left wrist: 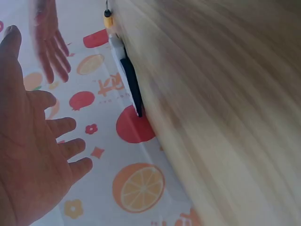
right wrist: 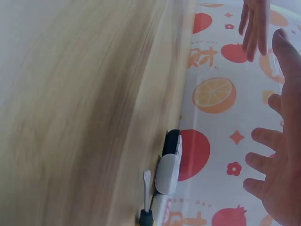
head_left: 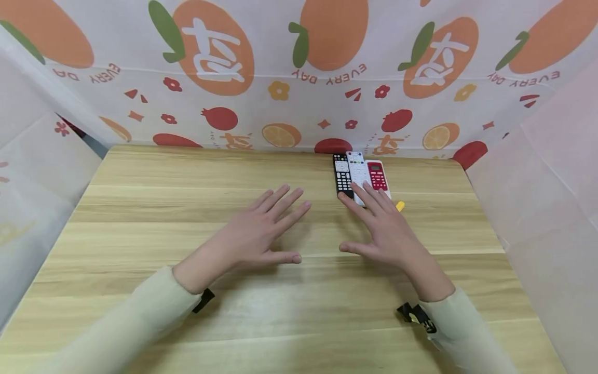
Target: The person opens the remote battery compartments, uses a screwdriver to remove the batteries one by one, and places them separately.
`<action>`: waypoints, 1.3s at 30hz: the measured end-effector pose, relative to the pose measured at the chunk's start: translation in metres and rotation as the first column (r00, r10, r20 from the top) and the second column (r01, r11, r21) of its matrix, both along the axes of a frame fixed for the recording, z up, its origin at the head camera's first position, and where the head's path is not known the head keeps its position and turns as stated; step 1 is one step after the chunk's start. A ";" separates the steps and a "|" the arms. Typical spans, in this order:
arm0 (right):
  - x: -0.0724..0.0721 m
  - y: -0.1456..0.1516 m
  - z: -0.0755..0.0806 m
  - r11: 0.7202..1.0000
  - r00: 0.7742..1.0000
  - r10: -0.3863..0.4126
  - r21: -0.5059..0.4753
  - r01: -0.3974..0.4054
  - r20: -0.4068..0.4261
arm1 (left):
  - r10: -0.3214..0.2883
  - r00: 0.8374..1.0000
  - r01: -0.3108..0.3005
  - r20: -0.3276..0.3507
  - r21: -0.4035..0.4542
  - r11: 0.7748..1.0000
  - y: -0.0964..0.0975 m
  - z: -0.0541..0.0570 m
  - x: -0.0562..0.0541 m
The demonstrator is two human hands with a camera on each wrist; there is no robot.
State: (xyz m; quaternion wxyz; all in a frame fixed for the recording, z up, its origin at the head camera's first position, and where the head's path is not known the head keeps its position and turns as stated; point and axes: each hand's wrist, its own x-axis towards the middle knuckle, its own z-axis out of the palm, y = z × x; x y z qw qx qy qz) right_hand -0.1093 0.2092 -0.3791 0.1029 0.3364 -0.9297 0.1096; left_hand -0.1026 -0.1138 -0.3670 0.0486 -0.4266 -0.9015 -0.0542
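My left hand (head_left: 257,234) hovers over the middle of the wooden table (head_left: 140,208), palm down, fingers spread and holding nothing. To its right, my right hand (head_left: 389,231) is also spread, with its fingertips overlapping the near ends of three remote controls in the head view. From left to right these are a black remote (head_left: 343,179), a white remote (head_left: 357,169) and a white remote with a red face (head_left: 377,175). A screwdriver (right wrist: 146,190) lies beside them; only its yellow handle (head_left: 400,206) shows past my right hand in the head view.
A fruit-patterned cloth (head_left: 275,104) hangs along the table's far edge, right behind the remotes. Pale sheets (head_left: 551,208) close off the right side, and another whitish sheet (head_left: 42,156) the left. Both wrists carry black straps (head_left: 418,317).
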 end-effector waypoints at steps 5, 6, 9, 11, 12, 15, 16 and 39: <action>-0.005 -0.002 -0.004 0.999 0.999 -0.046 -0.019 0.046 0.017 | 0.014 1.000 -0.015 0.018 0.020 1.000 0.014 -0.005 -0.010; -0.007 -0.002 -0.005 0.998 0.998 -0.058 -0.025 0.058 0.020 | 0.017 1.000 -0.017 0.023 0.023 1.000 0.017 -0.006 -0.012; -0.009 -0.003 -0.008 0.994 0.995 -0.094 -0.050 0.096 0.037 | 0.026 0.999 -0.027 0.045 0.026 0.999 0.024 -0.009 -0.018; -0.012 -0.005 -0.010 0.991 0.992 -0.113 -0.069 0.116 0.046 | 0.039 0.997 -0.042 0.068 0.037 0.998 0.028 -0.012 -0.024; -0.014 -0.006 -0.011 0.989 0.991 -0.124 -0.076 0.128 0.050 | 0.049 0.995 -0.053 0.086 0.044 0.998 0.030 -0.013 -0.026; -0.019 -0.010 -0.015 0.981 0.984 -0.162 -0.093 0.168 0.067 | 0.083 0.983 -0.098 0.163 0.088 0.991 0.040 -0.016 -0.034; -0.022 -0.011 -0.016 0.978 0.981 -0.178 -0.092 0.185 0.073 | 0.093 0.976 -0.117 0.196 0.113 0.987 0.044 -0.017 -0.036; -0.068 -0.031 -0.021 0.931 0.904 -0.313 -0.096 0.353 0.291 | 0.170 0.797 -0.419 0.580 0.327 0.847 0.106 -0.033 -0.083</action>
